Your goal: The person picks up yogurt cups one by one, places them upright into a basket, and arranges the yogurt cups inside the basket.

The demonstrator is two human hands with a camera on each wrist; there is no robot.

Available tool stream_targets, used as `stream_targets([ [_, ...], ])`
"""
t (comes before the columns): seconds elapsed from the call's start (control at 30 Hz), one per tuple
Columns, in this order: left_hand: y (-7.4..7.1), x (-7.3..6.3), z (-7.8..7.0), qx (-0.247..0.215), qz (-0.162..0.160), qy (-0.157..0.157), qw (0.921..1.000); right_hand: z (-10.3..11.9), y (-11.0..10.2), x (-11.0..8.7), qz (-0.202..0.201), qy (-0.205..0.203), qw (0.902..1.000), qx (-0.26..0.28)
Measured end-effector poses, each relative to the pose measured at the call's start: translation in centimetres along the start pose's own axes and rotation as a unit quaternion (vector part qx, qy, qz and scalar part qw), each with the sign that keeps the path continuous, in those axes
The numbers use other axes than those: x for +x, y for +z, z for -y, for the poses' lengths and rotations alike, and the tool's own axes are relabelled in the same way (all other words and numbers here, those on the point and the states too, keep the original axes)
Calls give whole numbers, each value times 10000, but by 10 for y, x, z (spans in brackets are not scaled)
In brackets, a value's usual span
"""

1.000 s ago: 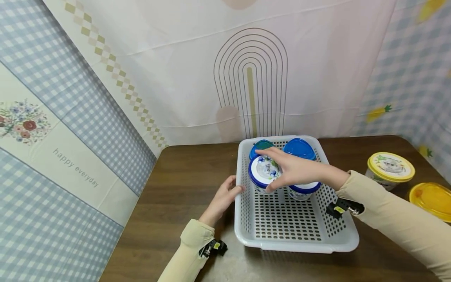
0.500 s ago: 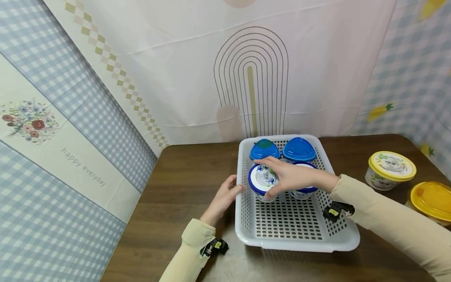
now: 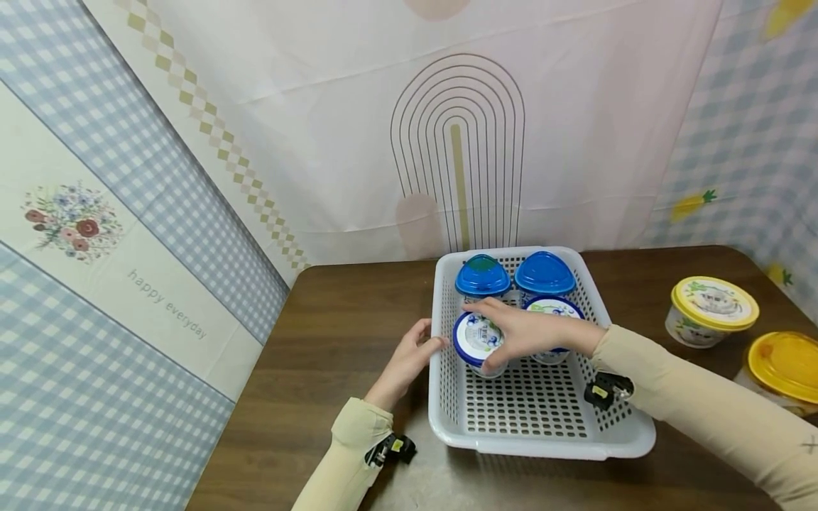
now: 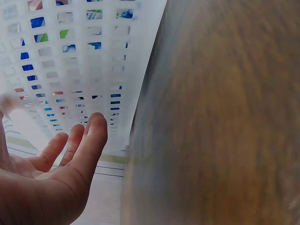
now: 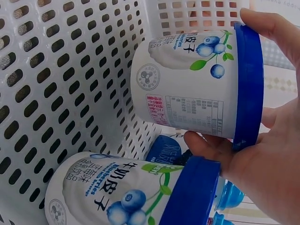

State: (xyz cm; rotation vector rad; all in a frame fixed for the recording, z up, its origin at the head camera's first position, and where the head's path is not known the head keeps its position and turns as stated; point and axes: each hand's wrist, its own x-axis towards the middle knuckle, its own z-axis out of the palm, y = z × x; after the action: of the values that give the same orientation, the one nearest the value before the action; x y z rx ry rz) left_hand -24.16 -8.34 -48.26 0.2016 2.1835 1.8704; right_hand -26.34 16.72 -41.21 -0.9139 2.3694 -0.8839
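Observation:
In the head view my right hand point(image 3: 520, 332) grips a white tub with a dark blue lid point(image 3: 478, 339) inside the light grey plastic basket point(image 3: 533, 448). The right wrist view shows thumb and fingers spread around the lid, and blueberries printed on the tub point(image 5: 187, 84). Beside it stands a matching blueberry tub point(image 5: 136, 192), partly covered by my hand in the head view. My left hand point(image 3: 409, 358) holds the basket's left rim, thumb over the edge and fingers point(image 4: 91, 145) along the perforated outer wall.
Two containers with bright blue rounded-triangular lids point(image 3: 482, 275) stand in the basket's far end. On the brown wooden table point(image 3: 345, 312), a yellow-lidded tub point(image 3: 712, 305) and an orange-lidded container point(image 3: 786, 365) stand at the right. A patterned cloth point(image 3: 319, 142) hangs behind.
My right hand has brought the blueberry tub toward the near side of the basket, baring the blue-lidded container behind it. The left hand has stayed at the rim.

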Motion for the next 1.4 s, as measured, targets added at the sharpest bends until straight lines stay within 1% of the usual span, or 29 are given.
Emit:
stream_targets([
  [0.1, 0, -1, 1, 6, -9, 5, 10000, 0, 2, 1, 55, -39, 10000, -27],
  [0.23, 0, 0, 2, -4, -11, 31, 10000, 1, 5, 1, 112, 28, 9999, -82],
  [0.43, 0, -1, 2, -63, 1, 98, 9999, 0, 10, 2, 30, -65, 9997, -226],
  [0.63, 0, 0, 1, -74, 30, 43, 10000, 0, 11, 1, 8, 110, 9989, -465],
  [0.77, -1, 2, -1, -23, 104, 33, 9999, 3, 9, -1, -106, 90, 9971, -752],
  [0.9, -1, 2, 0, 84, 73, 43, 9999, 4, 7, -2, -161, 168, 9964, -819],
  [1.0, 0, 2, 1, 82, 41, 43, 9999, 3, 7, -2, -185, 199, 9956, -895],
  [1.2, 0, 4, 1, 91, 105, 62, 9999, 0, 7, -3, -366, 147, 9907, -1300],
  [1.3, -1, 4, 1, 127, 134, 41, 9998, 0, 5, -5, -440, 132, 9893, -1381],
  [1.4, -2, 4, 1, 132, 96, -1, 9999, 0, 2, -8, -542, 76, 9875, -1478],
])
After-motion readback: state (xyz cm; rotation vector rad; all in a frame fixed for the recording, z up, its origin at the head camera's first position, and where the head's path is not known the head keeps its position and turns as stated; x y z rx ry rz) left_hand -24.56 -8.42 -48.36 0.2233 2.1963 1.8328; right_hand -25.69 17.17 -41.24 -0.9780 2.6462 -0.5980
